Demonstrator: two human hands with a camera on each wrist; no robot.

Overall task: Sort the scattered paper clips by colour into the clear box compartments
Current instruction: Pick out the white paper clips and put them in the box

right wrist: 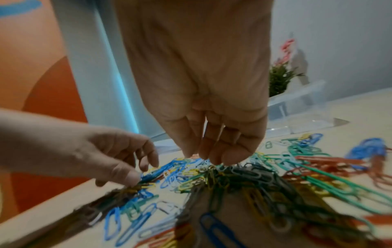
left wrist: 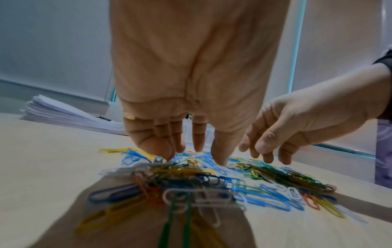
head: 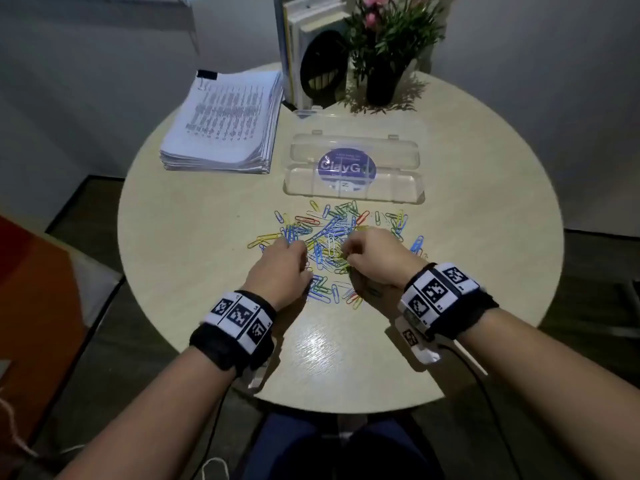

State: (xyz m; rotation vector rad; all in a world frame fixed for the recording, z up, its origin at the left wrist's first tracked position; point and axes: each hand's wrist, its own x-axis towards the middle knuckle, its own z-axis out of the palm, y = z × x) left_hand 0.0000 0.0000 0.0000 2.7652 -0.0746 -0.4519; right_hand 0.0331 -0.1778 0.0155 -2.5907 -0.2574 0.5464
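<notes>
Several paper clips (head: 332, 244) in blue, yellow, green, red and white lie in a loose heap on the round table. Behind the heap lies the clear box (head: 311, 187), its lid folded back and a purple round label on it. My left hand (left wrist: 197, 157) hangs over the heap's left side with fingers pointing down. Its fingertips (left wrist: 167, 156) touch the clips, and the thumb stands a little apart. My right hand (right wrist: 203, 156) hovers over the middle of the heap, fingers loosely curled downward, with no clip visibly held. Both hands (head: 294, 249) (head: 349, 251) hide the clips under them.
A thick stack of printed paper (head: 228, 123) lies at the table's back left. Books (head: 304, 46), a black round ornament (head: 323, 67) and a dark vase of flowers (head: 384, 77) stand at the back. The table's front edge (head: 346, 400) is near my lap.
</notes>
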